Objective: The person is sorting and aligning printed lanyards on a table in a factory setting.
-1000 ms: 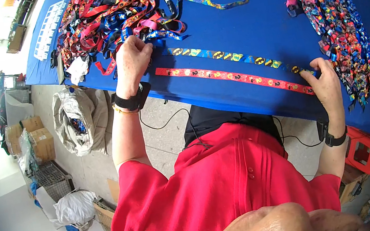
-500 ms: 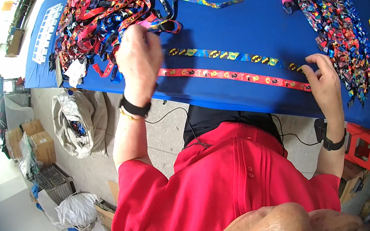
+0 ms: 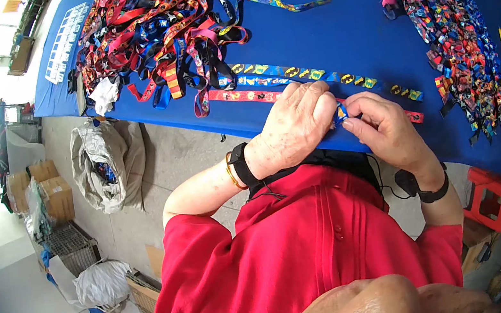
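At the table's near edge my two hands meet over the printed ribbons. My left hand (image 3: 297, 120) is closed, its fingers curled round a blue printed ribbon (image 3: 340, 113), whose end shows between the hands. My right hand (image 3: 386, 130) pinches that same end with thumb and forefinger. A blue-and-white length (image 3: 255, 80) runs from the pile toward my left hand; it looks like the same ribbon. Stretched flat beyond my hands is a blue ribbon with yellow and black print (image 3: 322, 74). A red printed ribbon (image 3: 241, 95) lies nearer, partly hidden by both hands.
A tangled heap of printed ribbons (image 3: 147, 29) covers the blue table (image 3: 309, 31) at the left. Dense rows of bundled ribbons (image 3: 445, 30) lie at the right. One loose ribbon (image 3: 289, 5) curves across the far middle. A sack (image 3: 103, 169) and a red stool (image 3: 490, 201) stand on the floor.
My left hand has come from the heap rightward and nearer, bringing the blue ribbon. My right hand has moved left off the flat ribbons' ends and now pinches the blue one.
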Tool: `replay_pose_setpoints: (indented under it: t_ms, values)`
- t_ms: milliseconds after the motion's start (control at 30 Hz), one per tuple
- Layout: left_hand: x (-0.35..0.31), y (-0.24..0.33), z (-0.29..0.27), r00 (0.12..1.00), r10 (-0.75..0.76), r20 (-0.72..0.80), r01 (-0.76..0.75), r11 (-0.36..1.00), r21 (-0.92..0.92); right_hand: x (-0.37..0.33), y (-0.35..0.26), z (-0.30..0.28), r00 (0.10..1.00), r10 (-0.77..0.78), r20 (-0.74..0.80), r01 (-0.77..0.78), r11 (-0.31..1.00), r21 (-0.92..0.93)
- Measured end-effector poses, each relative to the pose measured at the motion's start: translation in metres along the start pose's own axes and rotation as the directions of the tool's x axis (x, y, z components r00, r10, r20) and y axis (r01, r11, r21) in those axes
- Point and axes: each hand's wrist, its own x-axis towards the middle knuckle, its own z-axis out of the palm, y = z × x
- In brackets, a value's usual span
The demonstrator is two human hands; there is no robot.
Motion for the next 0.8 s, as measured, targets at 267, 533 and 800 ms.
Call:
replay_pose_setpoints:
  t_ms: [267,533,800]
  values:
    - [-0.011,-0.021,0.004,0.972,-0.200,0.123,0.221,0.957,-0.189,0.000,-0.022,-0.006,0.948,0.218,0.232,-0.296,0.872,0.389]
    - [-0.021,-0.099,-0.033,0.816,-0.579,-0.007,0.568,0.802,-0.184,0.002,-0.009,-0.045,0.974,0.225,-0.032,-0.204,0.926,0.317]
    - [-0.034,-0.173,-0.061,0.809,-0.583,0.072,0.578,0.812,0.078,0.013,0.070,-0.078,0.923,0.294,-0.249,-0.308,0.951,-0.019]
